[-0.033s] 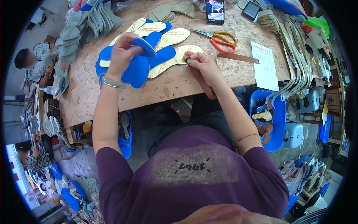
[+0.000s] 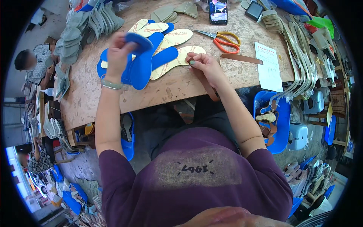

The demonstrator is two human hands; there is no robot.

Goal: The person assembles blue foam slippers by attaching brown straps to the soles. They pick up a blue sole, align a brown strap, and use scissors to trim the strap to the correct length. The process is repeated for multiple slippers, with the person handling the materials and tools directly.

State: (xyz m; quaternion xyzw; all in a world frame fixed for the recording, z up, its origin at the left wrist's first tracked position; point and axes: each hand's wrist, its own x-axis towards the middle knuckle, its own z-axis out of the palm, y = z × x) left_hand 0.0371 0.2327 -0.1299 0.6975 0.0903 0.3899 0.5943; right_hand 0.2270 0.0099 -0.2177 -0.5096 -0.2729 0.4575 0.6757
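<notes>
Slightly smeared by motion, my left hand (image 2: 118, 55) grips a blue insole (image 2: 140, 42) above the left part of the pile. Beneath it, blue insoles (image 2: 140, 73) overlap cream insoles (image 2: 177, 37) with red print, fanned across the workbench (image 2: 166, 92). My right hand (image 2: 208, 66) pinches one end of a brown strap (image 2: 205, 84) between thumb and fingers, beside the tip of a cream insole. The strap's other end hangs over the bench's near edge. To the right of that hand, a second brown strap (image 2: 242, 58) lies flat.
Scissors (image 2: 227, 42) with orange and yellow handles lie beyond my right hand. A phone (image 2: 218, 13), a paper sheet (image 2: 268, 70) and long pale strips (image 2: 302, 60) are around them. Grey-green pieces (image 2: 70, 43) are stacked at left. A blue bin (image 2: 281, 128) stands below right.
My left hand has shifted a little to the left and up with the blue insole, which has tilted. My right hand and the strap look unmoved.
</notes>
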